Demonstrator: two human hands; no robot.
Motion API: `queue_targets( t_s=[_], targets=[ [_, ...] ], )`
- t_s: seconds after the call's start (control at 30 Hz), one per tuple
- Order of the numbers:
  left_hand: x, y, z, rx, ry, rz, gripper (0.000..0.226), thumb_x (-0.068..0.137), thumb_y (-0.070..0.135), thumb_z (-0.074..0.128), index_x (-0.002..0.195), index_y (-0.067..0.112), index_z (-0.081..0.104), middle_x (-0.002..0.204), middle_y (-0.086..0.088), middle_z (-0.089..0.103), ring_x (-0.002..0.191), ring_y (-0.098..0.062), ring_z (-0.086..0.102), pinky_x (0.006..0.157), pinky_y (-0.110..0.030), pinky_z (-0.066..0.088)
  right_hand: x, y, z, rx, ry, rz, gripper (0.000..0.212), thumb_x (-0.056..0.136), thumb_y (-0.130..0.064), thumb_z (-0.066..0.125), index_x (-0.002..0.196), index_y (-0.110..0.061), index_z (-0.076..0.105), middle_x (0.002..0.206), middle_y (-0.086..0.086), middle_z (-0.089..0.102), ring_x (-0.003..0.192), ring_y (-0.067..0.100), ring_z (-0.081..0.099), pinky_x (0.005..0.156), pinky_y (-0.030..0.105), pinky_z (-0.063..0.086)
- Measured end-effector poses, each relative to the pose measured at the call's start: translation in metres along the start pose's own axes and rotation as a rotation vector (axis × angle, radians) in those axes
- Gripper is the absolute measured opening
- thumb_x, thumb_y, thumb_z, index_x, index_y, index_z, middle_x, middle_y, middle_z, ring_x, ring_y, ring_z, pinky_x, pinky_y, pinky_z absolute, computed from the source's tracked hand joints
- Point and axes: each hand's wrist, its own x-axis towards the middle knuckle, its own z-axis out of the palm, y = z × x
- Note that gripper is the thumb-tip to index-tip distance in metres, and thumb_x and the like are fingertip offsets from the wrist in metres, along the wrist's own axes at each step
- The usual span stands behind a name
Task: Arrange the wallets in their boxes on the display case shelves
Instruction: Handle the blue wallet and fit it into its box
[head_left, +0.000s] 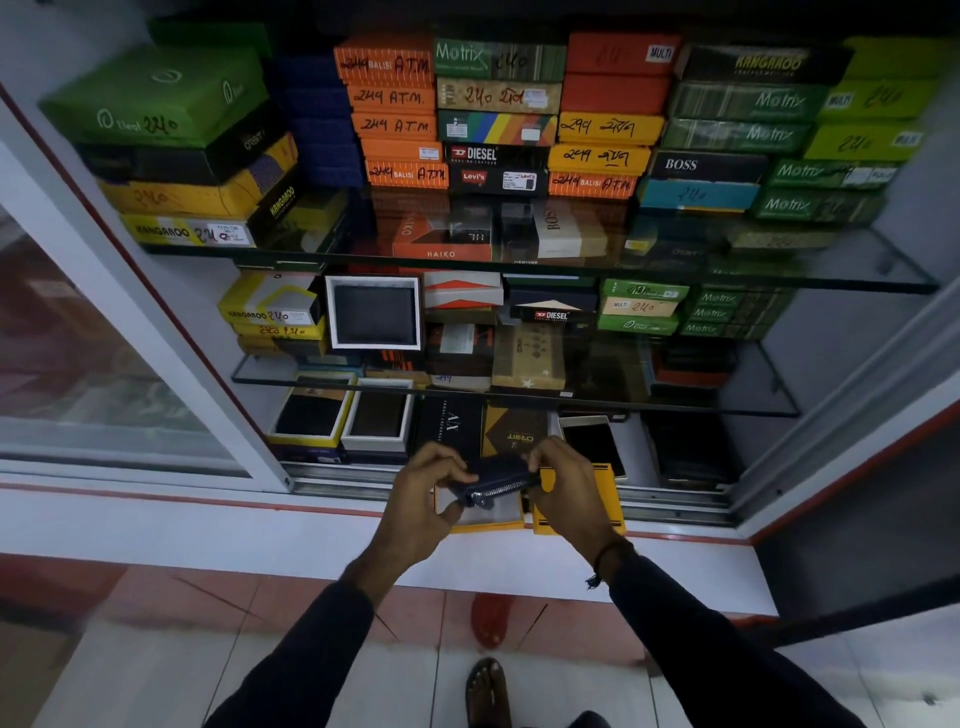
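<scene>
A dark zip wallet (493, 480) is held between both hands in front of the display case's bottom edge. My left hand (423, 496) pinches its left end near the zip pull. My right hand (558, 480) grips its right end. Just under the wallet lies an open yellow box (498, 519) with a pale lining, resting on the case's sill. Beside it on the right sits its yellow lid (605, 493), partly hidden by my right hand.
Glass shelves (831, 270) carry stacked wallet boxes in green, orange, yellow and black. An upright open box with a black wallet (374, 312) stands on the middle shelf. Two open boxes (343, 415) and a phone (595, 441) lie on the bottom level. A sliding glass door (78, 338) is at the left.
</scene>
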Motion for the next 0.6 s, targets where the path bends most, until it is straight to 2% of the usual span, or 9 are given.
queue_targets(
  t_s=[0.07, 0.17, 0.2, 0.27, 0.33, 0.4, 0.47, 0.53, 0.6],
  targets=[
    [-0.002, -0.004, -0.002, -0.075, -0.015, -0.104, 0.038, 0.069, -0.009, 0.082, 0.099, 0.012, 0.074, 0.106, -0.004, 0.068, 0.096, -0.015, 0.068, 0.081, -0.025, 0.058, 0.005, -0.004, -0.002, 0.123, -0.013, 0.132, 0.033, 0.073, 0.017, 0.067, 0.083, -0.012, 0.056, 0.094, 0.002, 0.063, 0.094, 0.022, 0.066, 0.078, 0.031, 0.059],
    [0.003, -0.013, -0.001, -0.313, 0.063, -0.469, 0.035, 0.081, 0.005, 0.080, 0.111, 0.019, 0.069, 0.104, -0.001, 0.073, 0.097, -0.015, 0.070, 0.071, -0.025, 0.061, 0.016, -0.009, -0.004, 0.619, -0.133, 0.489, 0.035, 0.077, 0.025, 0.063, 0.095, -0.005, 0.057, 0.097, 0.009, 0.060, 0.090, 0.024, 0.064, 0.070, 0.032, 0.058],
    [0.007, -0.019, 0.002, -0.357, 0.113, -0.564, 0.029, 0.084, 0.008, 0.078, 0.111, 0.017, 0.070, 0.100, -0.003, 0.074, 0.096, -0.019, 0.071, 0.068, -0.024, 0.060, 0.020, -0.008, -0.003, 0.714, -0.152, 0.573, 0.034, 0.078, 0.026, 0.062, 0.100, 0.000, 0.057, 0.094, 0.012, 0.060, 0.082, 0.021, 0.067, 0.064, 0.029, 0.059],
    [0.014, -0.029, 0.010, -0.266, 0.174, -0.669, 0.015, 0.086, 0.013, 0.077, 0.100, 0.012, 0.074, 0.092, -0.006, 0.075, 0.089, -0.024, 0.072, 0.067, -0.025, 0.059, 0.024, -0.006, 0.005, 0.789, -0.173, 0.699, 0.026, 0.084, 0.022, 0.057, 0.107, 0.010, 0.061, 0.089, 0.018, 0.061, 0.063, 0.012, 0.069, 0.058, 0.023, 0.058],
    [0.020, -0.036, 0.017, -0.088, 0.160, -0.733, 0.007, 0.085, 0.019, 0.077, 0.085, 0.011, 0.077, 0.083, -0.007, 0.076, 0.081, -0.022, 0.070, 0.070, -0.029, 0.058, 0.030, -0.003, 0.016, 0.509, -0.209, 0.744, 0.031, 0.085, 0.013, 0.062, 0.116, 0.011, 0.065, 0.102, 0.026, 0.069, 0.073, 0.016, 0.070, 0.075, 0.029, 0.058],
    [0.023, -0.042, 0.022, 0.065, 0.132, -0.746, 0.020, 0.084, 0.025, 0.078, 0.071, 0.010, 0.076, 0.073, -0.007, 0.074, 0.072, -0.020, 0.068, 0.068, -0.030, 0.053, 0.033, 0.000, 0.026, 0.173, -0.218, 0.691, 0.028, 0.082, 0.001, 0.069, 0.110, 0.004, 0.073, 0.112, 0.021, 0.073, 0.096, 0.028, 0.071, 0.089, 0.035, 0.058],
    [0.025, -0.047, 0.023, 0.202, 0.109, -0.731, 0.024, 0.082, 0.027, 0.078, 0.070, 0.006, 0.077, 0.071, -0.009, 0.075, 0.070, -0.021, 0.070, 0.063, -0.027, 0.050, 0.033, -0.003, 0.034, -0.099, -0.247, 0.581, 0.018, 0.079, -0.008, 0.074, 0.095, -0.001, 0.076, 0.103, 0.013, 0.076, 0.100, 0.026, 0.071, 0.076, 0.029, 0.058],
    [0.025, -0.052, 0.023, 0.253, 0.093, -0.731, 0.023, 0.083, 0.027, 0.077, 0.080, 0.005, 0.078, 0.079, -0.010, 0.077, 0.076, -0.024, 0.073, 0.055, -0.023, 0.046, 0.031, -0.008, 0.039, -0.231, -0.268, 0.547, 0.017, 0.080, -0.012, 0.073, 0.095, -0.005, 0.073, 0.100, 0.010, 0.074, 0.098, 0.025, 0.070, 0.063, 0.021, 0.050],
    [0.026, -0.053, 0.023, 0.230, 0.058, -0.754, 0.024, 0.085, 0.027, 0.074, 0.094, 0.004, 0.075, 0.091, -0.012, 0.077, 0.086, -0.028, 0.073, 0.058, -0.024, 0.048, 0.029, -0.009, 0.046, -0.258, -0.283, 0.543, 0.022, 0.081, -0.014, 0.072, 0.101, -0.005, 0.070, 0.103, 0.011, 0.072, 0.098, 0.026, 0.070, 0.068, 0.024, 0.055]
  ],
)
